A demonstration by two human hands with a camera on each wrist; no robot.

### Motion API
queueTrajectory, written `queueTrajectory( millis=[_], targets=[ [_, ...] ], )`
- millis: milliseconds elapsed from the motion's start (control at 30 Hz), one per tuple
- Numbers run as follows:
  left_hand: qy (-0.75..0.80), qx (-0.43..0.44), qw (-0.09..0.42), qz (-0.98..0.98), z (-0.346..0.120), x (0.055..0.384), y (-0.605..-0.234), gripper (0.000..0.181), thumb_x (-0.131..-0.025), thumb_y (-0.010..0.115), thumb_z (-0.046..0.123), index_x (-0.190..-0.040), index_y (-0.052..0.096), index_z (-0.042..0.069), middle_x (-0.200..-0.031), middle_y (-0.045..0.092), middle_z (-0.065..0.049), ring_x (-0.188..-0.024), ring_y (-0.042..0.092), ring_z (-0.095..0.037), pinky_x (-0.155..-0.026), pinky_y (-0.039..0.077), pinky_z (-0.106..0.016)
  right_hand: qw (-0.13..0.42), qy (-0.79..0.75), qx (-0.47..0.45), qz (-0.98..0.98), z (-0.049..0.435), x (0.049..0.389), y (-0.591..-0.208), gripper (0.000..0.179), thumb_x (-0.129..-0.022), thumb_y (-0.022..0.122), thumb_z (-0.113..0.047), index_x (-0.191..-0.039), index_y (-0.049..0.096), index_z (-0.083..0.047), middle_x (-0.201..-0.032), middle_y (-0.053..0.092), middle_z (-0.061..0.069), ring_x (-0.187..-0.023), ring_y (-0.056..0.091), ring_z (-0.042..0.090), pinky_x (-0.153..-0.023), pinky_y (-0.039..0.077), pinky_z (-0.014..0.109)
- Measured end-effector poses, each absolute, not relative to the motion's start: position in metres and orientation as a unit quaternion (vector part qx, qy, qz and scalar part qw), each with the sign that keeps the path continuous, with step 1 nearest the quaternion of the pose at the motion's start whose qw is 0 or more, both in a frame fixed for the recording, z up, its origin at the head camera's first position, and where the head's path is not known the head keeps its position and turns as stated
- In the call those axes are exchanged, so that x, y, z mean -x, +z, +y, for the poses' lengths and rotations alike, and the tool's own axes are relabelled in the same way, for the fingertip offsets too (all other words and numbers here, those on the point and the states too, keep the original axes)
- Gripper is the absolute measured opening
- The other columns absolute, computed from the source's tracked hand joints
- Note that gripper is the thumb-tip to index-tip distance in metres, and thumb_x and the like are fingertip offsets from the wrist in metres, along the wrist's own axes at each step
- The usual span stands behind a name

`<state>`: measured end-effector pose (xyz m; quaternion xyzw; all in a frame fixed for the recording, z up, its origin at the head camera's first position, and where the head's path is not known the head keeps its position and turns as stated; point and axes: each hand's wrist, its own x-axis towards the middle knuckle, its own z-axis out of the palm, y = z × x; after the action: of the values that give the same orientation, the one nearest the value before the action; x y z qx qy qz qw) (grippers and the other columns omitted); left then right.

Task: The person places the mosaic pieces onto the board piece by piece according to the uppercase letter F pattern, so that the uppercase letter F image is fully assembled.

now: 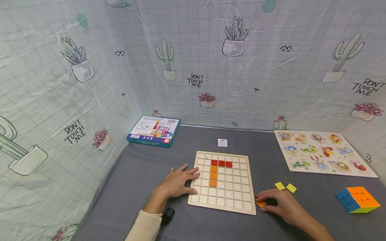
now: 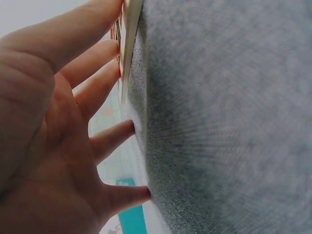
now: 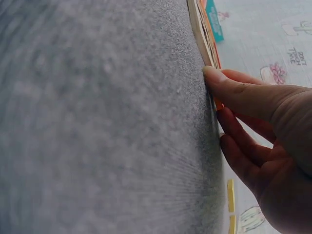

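Observation:
A wooden grid board (image 1: 229, 194) lies on the dark cloth in the head view. Three red tiles (image 1: 221, 163) form a row near its top, and three orange tiles (image 1: 213, 175) run down in a column below the leftmost red one. My left hand (image 1: 178, 182) rests with spread fingers at the board's left edge, thumb and some fingertips touching it. Beside the board's lower right corner, my right hand (image 1: 280, 202) pinches a loose orange tile (image 1: 261, 203) between thumb and fingers. In the right wrist view this tile (image 3: 218, 103) shows only as a thin edge.
Two yellow tiles (image 1: 279, 186) lie just beyond my right hand. A puzzle cube (image 1: 358, 199) sits at right, below an insect puzzle board (image 1: 325, 152). A small printed card (image 1: 222, 143) lies behind the grid board; a flat game box (image 1: 153, 131) stands at back left.

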<state>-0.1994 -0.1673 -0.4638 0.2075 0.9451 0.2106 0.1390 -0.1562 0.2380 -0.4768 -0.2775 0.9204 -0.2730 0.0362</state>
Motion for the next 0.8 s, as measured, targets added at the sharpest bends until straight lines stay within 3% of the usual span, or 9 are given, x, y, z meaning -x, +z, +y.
queueTrajectory(
  millis=[333,600,800],
  targets=[
    [0.211,-0.207,0.144,0.944,-0.167,0.199,-0.465,0.069,-0.087,0.078,0.044,-0.149,0.055,0.025,-0.165,0.041,0.007,-0.159,0.023,-0.038,-0.118,0.011,-0.08,0.037,-0.303,0.251,0.919,0.231,0.155,-0.477,0.018,-0.08,0.083,-0.034,-0.096,0.076,-0.03,-0.098,0.075,-0.014,-0.089,0.063,-0.009,-0.076,0.057,0.023],
    [0.214,-0.207,0.144,0.944,-0.168,0.202,-0.465,0.069,-0.087,0.079,0.044,-0.149,0.054,0.025,-0.165,0.04,0.008,-0.159,0.021,-0.038,-0.117,0.011,-0.081,-0.012,-0.354,0.239,0.904,0.213,0.159,-0.465,0.017,-0.078,0.086,-0.019,-0.093,0.078,-0.02,-0.097,0.075,-0.005,-0.08,0.06,-0.009,-0.067,0.055,0.019],
    [0.218,-0.206,0.144,0.943,-0.168,0.202,-0.464,0.069,-0.087,0.079,0.043,-0.148,0.055,0.025,-0.165,0.04,0.008,-0.159,0.021,-0.038,-0.117,0.01,-0.081,-0.003,-0.36,0.214,0.908,0.184,0.165,-0.458,0.016,-0.08,0.086,-0.016,-0.095,0.082,-0.016,-0.106,0.076,0.003,-0.085,0.067,0.0,-0.067,0.056,0.017]
  ],
)
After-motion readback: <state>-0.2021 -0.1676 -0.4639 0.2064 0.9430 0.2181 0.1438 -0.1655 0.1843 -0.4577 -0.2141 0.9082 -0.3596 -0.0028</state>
